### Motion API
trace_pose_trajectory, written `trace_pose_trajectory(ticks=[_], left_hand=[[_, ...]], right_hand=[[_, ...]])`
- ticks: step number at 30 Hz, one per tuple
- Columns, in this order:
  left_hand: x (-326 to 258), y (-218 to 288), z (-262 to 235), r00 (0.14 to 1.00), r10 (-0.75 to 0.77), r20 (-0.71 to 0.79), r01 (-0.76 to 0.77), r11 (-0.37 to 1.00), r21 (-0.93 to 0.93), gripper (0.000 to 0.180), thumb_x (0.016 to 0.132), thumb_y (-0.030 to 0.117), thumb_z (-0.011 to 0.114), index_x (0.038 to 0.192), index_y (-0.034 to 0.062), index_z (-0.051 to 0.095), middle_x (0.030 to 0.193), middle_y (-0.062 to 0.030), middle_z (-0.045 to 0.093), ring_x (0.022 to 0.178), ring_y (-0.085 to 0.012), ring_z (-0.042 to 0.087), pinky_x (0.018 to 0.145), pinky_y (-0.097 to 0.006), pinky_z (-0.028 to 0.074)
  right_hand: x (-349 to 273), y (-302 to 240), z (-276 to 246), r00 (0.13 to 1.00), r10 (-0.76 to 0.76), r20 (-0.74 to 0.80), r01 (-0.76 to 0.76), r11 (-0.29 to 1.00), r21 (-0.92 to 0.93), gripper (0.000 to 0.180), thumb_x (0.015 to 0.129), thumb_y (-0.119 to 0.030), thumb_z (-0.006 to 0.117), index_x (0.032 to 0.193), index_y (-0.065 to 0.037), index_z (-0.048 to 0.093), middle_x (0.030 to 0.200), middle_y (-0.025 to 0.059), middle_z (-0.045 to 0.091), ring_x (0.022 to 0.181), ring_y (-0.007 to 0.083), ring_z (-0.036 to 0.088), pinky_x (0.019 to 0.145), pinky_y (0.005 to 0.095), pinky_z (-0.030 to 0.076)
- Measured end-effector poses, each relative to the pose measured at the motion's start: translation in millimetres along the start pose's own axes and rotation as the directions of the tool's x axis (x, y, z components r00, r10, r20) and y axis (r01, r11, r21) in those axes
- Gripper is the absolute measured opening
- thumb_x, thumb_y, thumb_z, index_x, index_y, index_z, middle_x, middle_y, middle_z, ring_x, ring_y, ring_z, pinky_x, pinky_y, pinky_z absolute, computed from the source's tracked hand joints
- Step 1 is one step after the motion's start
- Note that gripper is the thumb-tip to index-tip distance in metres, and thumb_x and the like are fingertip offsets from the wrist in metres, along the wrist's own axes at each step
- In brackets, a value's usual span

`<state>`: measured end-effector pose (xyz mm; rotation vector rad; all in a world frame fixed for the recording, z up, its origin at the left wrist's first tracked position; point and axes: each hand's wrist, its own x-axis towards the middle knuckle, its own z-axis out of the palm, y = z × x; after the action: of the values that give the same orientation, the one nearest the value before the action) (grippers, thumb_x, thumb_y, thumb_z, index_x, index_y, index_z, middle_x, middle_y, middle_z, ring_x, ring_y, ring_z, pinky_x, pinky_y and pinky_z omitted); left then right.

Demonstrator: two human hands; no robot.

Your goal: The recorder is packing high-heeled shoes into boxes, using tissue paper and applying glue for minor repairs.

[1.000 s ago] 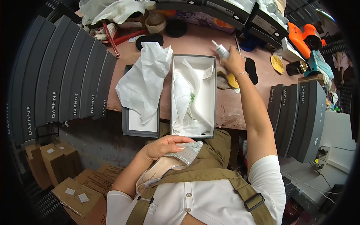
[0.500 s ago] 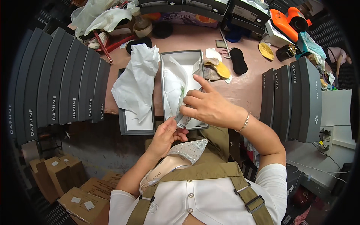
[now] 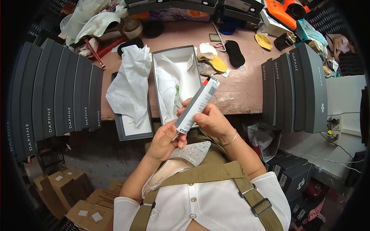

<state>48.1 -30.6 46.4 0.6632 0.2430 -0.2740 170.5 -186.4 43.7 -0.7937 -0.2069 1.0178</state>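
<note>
A slim white-and-grey tube-like pack (image 3: pixel 197 103), printed with a barcode and a red patch near its far end, lies slantwise between my two hands. My left hand (image 3: pixel 163 141) pinches its near end between thumb and fingers. Round its middle my right hand (image 3: pixel 214 122) is closed, thumb on top. Whether it is a tube or a narrow carton, I cannot tell. Below my hands, a glittery pointed slip-on shoe (image 3: pixel 189 154) rests on my lap, its heel end under my left forearm. Beyond them stands an open shoebox (image 3: pixel 157 77) with white paper inside.
Crumpled white paper (image 3: pixel 131 82) lies on the box lid (image 3: pixel 135 136) left of the open box. Stacked dark shoeboxes stand at left (image 3: pixel 58 88) and right (image 3: pixel 310 88). Yellow pads (image 3: pixel 218 64) and a black pad (image 3: pixel 234 54) lie on the table. Brown cartons (image 3: pixel 90 213) sit lower left.
The pack now shows at full length, pointing up and right. My right hand has come back from over the shoebox and closed round the pack's middle. The whole view has shifted slightly.
</note>
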Motion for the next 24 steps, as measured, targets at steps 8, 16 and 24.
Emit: trace_pose_trajectory(ticks=[8, 16, 24], left_hand=[[-4.6, -6.6, -2.5, 0.994, 0.042, -0.105, -0.017, 0.972, 0.233, 0.044, 0.098, 0.041, 0.046, 0.096, -0.0006, 0.057, 0.086, -0.0071, 0.059, 0.081, -0.0153, 0.058, 0.077, -0.029, 0.048], [-8.0, -8.8, -9.2, 0.988, 0.061, -0.144, -0.005, 0.932, 0.364, 0.032, 0.099, 0.027, 0.049, 0.087, -0.0008, 0.057, 0.091, -0.0092, 0.062, 0.082, -0.0136, 0.059, 0.077, -0.027, 0.048], [-4.1, -5.4, 1.9, 0.969, 0.045, -0.242, 0.054, 0.92, 0.389, 0.024, 0.092, 0.015, 0.062, 0.109, -0.0015, 0.062, 0.081, -0.0051, 0.063, 0.069, -0.0086, 0.059, 0.064, -0.02, 0.048]], right_hand=[[-3.2, -0.7, 5.5, 0.981, -0.146, -0.124, 0.131, 0.984, -0.123, 0.05, 0.082, -0.024, 0.074, 0.119, 0.001, 0.051, 0.111, 0.0143, 0.063, 0.104, 0.0224, 0.061, 0.094, 0.0363, 0.047], [-16.9, -39.7, -42.3, 0.756, -0.477, -0.449, 0.536, 0.844, 0.007, 0.037, 0.089, -0.026, 0.066, 0.113, -0.001, 0.051, 0.108, 0.0104, 0.062, 0.101, 0.0194, 0.061, 0.091, 0.0374, 0.049], [-47.0, -24.5, -35.9, 0.83, -0.346, -0.438, 0.421, 0.903, 0.083, 0.053, 0.089, -0.043, 0.062, 0.122, -0.005, 0.048, 0.109, 0.0047, 0.059, 0.103, 0.0169, 0.059, 0.093, 0.036, 0.047]])
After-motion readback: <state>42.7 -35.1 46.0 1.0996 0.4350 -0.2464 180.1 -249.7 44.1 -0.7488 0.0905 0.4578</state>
